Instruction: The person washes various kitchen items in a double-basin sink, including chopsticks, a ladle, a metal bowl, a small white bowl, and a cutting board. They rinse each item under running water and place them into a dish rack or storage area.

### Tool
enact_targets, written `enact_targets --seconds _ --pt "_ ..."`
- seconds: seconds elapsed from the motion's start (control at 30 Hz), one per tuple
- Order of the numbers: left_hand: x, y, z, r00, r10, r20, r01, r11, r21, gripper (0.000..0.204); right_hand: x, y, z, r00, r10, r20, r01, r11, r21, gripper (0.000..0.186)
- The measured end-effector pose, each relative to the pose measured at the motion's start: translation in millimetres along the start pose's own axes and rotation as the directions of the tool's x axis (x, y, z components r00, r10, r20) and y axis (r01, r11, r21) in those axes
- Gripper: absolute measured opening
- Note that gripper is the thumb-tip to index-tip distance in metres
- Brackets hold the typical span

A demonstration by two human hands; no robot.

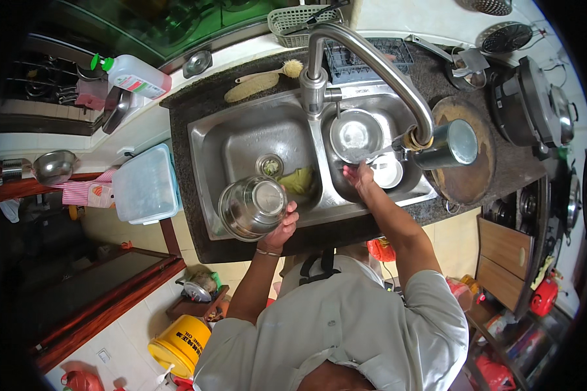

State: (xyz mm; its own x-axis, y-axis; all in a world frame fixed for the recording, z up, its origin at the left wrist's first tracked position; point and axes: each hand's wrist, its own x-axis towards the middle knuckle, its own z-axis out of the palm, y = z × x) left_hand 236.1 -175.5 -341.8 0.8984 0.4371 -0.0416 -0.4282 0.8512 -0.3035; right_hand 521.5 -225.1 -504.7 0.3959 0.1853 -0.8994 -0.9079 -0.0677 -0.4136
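Observation:
My left hand (284, 228) grips a shiny round metal bowl (233, 210), tilted over the near side of the left sink basin (228, 140). My right hand (360, 178) reaches into the right basin (336, 190), its fingers curled. Something thin and shiny shows by its fingertips, too small to make out. Just beyond this hand lies a round metal pan (352, 132). Beside it is a small white bowl (390, 173), partly hidden by the hand. In the left basin, yellow-green leafy scraps (298, 180) lie near the drain (269, 165).
A tall curved faucet (370, 49) arches over the right basin, with a grey cylinder (453, 144) at its outlet. A round wooden board (466, 179) and a dark cooker (525, 104) stand to the right. Behind the sink lie a brush (292, 68) and a loofah (251, 86).

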Motion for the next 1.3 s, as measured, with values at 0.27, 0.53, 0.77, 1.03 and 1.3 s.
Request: enact_targets --seconds 0.27,0.53,0.77,1.03,1.3 --pt "5.7 21.2 13.5 1.000 0.001 0.016 -0.002 0.998 0.061 0.056 -47.7 -16.1 -18.2 0.991 -0.074 0.110 0.097 0.970 -0.223 0.020" --pt "-4.2 28.9 10.7 0.996 0.041 -0.078 -0.021 0.969 0.248 0.055 8.5 -42.7 15.9 0.910 -0.276 0.309 0.408 0.726 -0.554 0.021" --pt "-23.2 11.2 5.4 0.985 0.129 -0.114 -0.093 0.955 0.281 0.059 104.0 -29.8 32.6 0.812 -0.366 0.455 0.571 0.338 -0.748 0.016" --pt "-20.5 -13.2 6.5 0.982 0.163 -0.099 -0.129 0.950 0.283 0.053 172.0 -21.3 1.0 0.703 -0.399 0.589 0.703 0.516 -0.490 0.005" --pt "-26.2 -32.0 13.8 0.987 0.157 -0.046 -0.136 0.945 0.298 0.058 71.1 -29.0 22.1 0.483 -0.643 0.595 0.840 0.146 -0.523 0.021"
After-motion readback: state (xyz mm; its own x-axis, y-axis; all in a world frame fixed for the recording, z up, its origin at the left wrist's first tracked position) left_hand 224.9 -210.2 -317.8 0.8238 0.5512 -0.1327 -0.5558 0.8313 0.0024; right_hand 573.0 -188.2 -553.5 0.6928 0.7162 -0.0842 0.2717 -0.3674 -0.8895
